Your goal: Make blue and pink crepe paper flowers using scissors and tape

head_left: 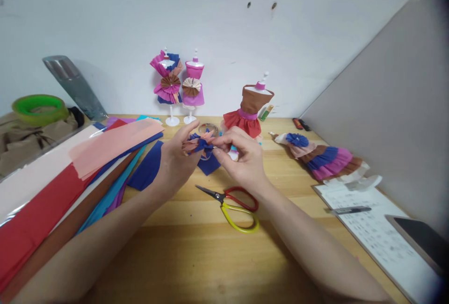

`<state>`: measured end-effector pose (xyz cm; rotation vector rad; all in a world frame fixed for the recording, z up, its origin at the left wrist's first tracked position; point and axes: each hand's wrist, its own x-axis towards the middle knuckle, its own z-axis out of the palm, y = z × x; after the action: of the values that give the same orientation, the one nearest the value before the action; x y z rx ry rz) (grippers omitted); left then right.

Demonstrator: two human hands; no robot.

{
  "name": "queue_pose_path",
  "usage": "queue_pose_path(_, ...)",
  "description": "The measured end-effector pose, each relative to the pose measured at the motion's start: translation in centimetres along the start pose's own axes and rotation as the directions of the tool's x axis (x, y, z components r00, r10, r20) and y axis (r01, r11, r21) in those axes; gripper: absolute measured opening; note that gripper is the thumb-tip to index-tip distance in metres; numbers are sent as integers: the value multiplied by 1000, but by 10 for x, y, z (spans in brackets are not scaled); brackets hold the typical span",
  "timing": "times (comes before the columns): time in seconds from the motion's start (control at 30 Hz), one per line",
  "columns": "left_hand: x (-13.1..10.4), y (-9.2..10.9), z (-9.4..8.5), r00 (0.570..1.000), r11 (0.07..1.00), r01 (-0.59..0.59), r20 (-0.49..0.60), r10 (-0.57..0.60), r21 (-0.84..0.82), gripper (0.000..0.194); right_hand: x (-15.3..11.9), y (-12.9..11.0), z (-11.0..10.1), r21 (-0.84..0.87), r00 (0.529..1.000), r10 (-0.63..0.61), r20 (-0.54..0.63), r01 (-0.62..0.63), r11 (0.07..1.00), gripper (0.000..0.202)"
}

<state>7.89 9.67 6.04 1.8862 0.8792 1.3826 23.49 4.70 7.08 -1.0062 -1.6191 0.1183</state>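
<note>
Between my two hands, over the middle of the table, is a small paper flower (203, 144) in dark blue and peach crepe paper. My left hand (178, 154) is closed round its left side. With thumb and forefinger, my right hand (242, 154) pinches its right edge. Scissors (228, 203) with one red and one yellow handle lie just below the hands, blades apart and pointing left. Under the flower a dark blue paper piece (209, 165) rests on the wood, and another blue piece (145, 166) lies left of my left hand.
Crepe paper sheets (115, 142) in several colours fill the left side. Behind stand mini mannequins in paper dresses (170, 82) (193, 79) (254, 103). A tiered dress (322, 156) lies right, beyond a clipboard (365, 215), pen (351, 210) and phone (417, 236). Green tape (40, 106) and a bottle (75, 84) are back left.
</note>
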Motion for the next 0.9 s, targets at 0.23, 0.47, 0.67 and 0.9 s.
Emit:
queue_pose_path(0.23,1,8,2,998,993,53,38,-49,-106,48,0,9,3,-146,989,-133,57,140,979,5)
queue_pose_path(0.47,3,13,0,953,871,298,181,-245,-391,48,-2,12,1,-221,964,-266,7,261,940,13)
queue_pose_path(0.67,10,22,-6,869,624,488,408,-281,-610,15,-1,18,-1,-369,865,-500,25,473,800,14)
queue_pose_path(0.9,10,19,-7,818,596,575,386,-427,-560,13,-3,24,-1,-436,813,-581,30,534,725,19)
